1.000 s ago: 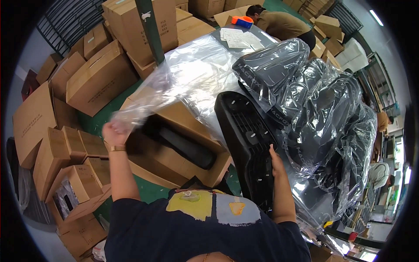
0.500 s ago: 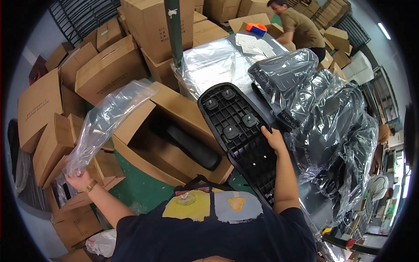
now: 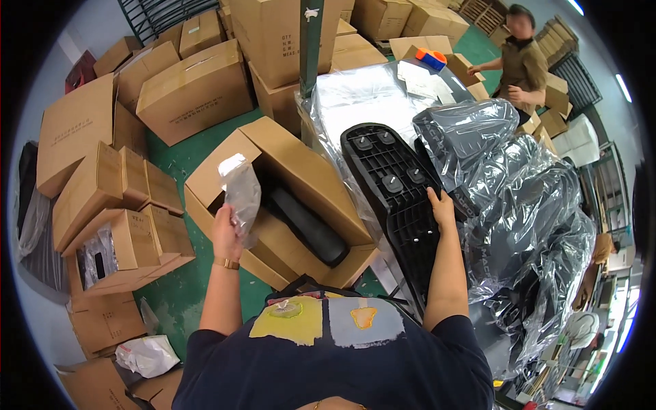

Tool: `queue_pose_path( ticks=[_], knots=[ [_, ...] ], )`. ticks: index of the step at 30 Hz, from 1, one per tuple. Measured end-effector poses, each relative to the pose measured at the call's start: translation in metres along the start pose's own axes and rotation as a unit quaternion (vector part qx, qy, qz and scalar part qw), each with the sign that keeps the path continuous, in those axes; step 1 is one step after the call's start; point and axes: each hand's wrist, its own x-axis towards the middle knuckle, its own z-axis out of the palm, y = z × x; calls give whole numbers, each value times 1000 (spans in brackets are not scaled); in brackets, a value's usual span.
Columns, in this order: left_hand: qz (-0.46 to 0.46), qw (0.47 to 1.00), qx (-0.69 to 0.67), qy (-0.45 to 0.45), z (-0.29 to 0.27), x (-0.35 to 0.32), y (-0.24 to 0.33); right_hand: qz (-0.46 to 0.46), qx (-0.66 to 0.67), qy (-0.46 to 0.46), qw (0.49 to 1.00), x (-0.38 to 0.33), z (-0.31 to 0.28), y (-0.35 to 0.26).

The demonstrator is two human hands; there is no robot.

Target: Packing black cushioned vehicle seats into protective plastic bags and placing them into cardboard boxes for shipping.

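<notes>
A clear plastic bag [image 3: 243,195] is gripped in my left hand [image 3: 224,232], raised over the left side of an open cardboard box [image 3: 268,273]. Inside that box lies a long black padded part [image 3: 307,225]. My right hand [image 3: 441,207] has hold of the right edge of a long black plastic panel [image 3: 403,222], its ribbed underside facing up and showing several square mounts with bolts. The panel slants along the left edge of a table, its near end partly behind my right arm.
Plastic-wrapped dark parts [image 3: 519,198] are heaped on the right. Beyond the panel, papers [image 3: 425,80] and an orange-and-blue tape dispenser [image 3: 431,59] lie on the table. A green post [image 3: 309,48] rises at its corner. Cardboard boxes [image 3: 191,92] crowd the left; a co-worker [image 3: 523,68] stands far right.
My left hand has swung rightward from the far left to above the box, and the plastic bag is now bunched shorter. The co-worker has straightened up from bending. The panel remains in my right hand.
</notes>
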Motion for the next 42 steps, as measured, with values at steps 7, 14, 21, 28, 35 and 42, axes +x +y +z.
queue_pose_path(
  ticks=[7,14,21,28,35,42],
  knots=[
    [-37,994,70,-74,28,-2,-32,-91,-63,15,994,-12,8,-27],
    [-57,990,94,-92,61,-9,-55,-156,17,39,987,-21,11,-31],
    [18,982,153,-109,85,-9,-59,-462,-129,11,878,-45,40,-137],
    [222,895,344,-178,109,-14,-57,-615,-218,-226,723,-44,155,-214],
    [275,847,447,-84,92,-30,-41,-533,-333,-207,750,22,198,-201],
    [213,885,401,-98,87,-23,-53,-561,-137,-435,691,-9,167,-236]
  ],
)
